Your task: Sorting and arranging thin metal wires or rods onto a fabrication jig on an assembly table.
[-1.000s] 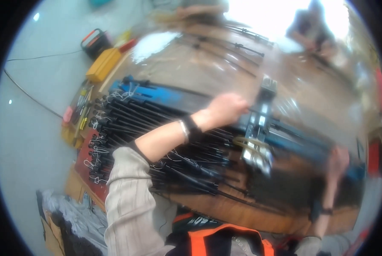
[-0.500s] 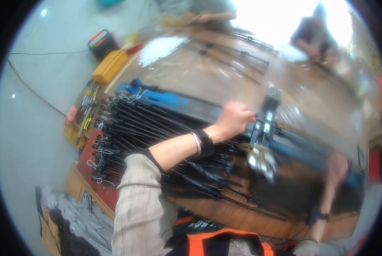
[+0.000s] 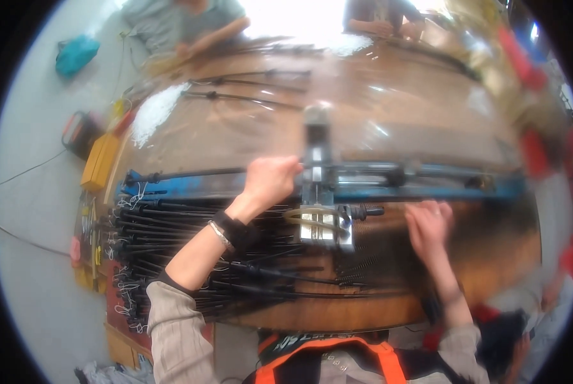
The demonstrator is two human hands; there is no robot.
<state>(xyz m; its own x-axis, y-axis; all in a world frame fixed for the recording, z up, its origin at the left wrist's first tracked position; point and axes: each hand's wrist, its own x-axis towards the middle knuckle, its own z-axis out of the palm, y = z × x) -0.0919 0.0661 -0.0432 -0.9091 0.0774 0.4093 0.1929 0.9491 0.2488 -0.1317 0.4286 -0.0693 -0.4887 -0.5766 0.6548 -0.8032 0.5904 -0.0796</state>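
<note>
My left hand (image 3: 272,182) is closed, its fingertips against the left side of a metal clamp fixture (image 3: 318,182) on a long blue rail (image 3: 369,192). A black rod (image 3: 197,172) lies along the rail and runs behind this hand; what the fingers pinch is hidden. To the right of the fixture's black handle (image 3: 371,210), my right hand (image 3: 429,224) hovers by the rail's near edge. Its fingers are curled together and slightly blurred, and anything inside them is too small to make out. A yellowish loop (image 3: 312,216) crosses the fixture's near end.
Many black rods (image 3: 171,246) with white strings lie stacked to the left. Dark coil springs (image 3: 366,262) are on the wooden table (image 3: 363,313). Yellow box (image 3: 100,161), hand tools and a white pile (image 3: 158,114) stand farther left. Two people work across the table.
My view has swung to the right, so the bench appears farther left. My right hand has come from the far right toward the fixture. My left hand stays closed beside the fixture.
</note>
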